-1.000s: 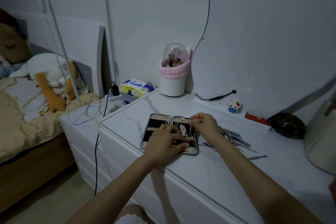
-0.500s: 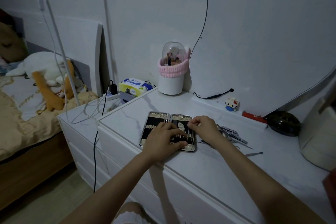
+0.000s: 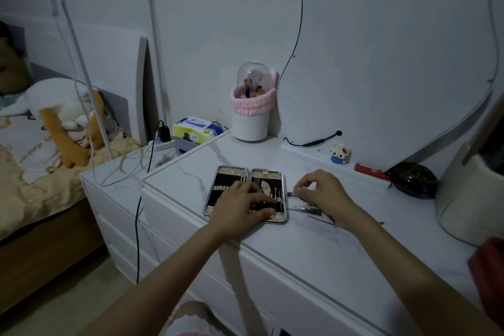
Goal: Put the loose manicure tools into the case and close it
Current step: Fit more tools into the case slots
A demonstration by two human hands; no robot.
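Observation:
The manicure case (image 3: 234,172) lies open and flat on the white dresser top, black inside with a metal rim and several tools strapped in both halves. My left hand (image 3: 240,209) rests flat on the case's near part, fingers spread over the right half. My right hand (image 3: 324,194) is just right of the case, fingertips pinched on a small metal tool (image 3: 291,194) at the case's edge. More loose metal tools (image 3: 306,208) lie on the top under and beside that hand; part of them is hidden.
Behind the case stand a white brush holder with a pink band (image 3: 251,114), a small toy figure (image 3: 339,153), a red object (image 3: 372,171) and a dark round bowl (image 3: 413,180). A cream container (image 3: 471,199) fills the right. Cables and a wipes pack (image 3: 195,129) sit left.
My right hand has left the case's top right corner and moved right to the loose tools, closing its fingertips on one. My left hand stays on the case.

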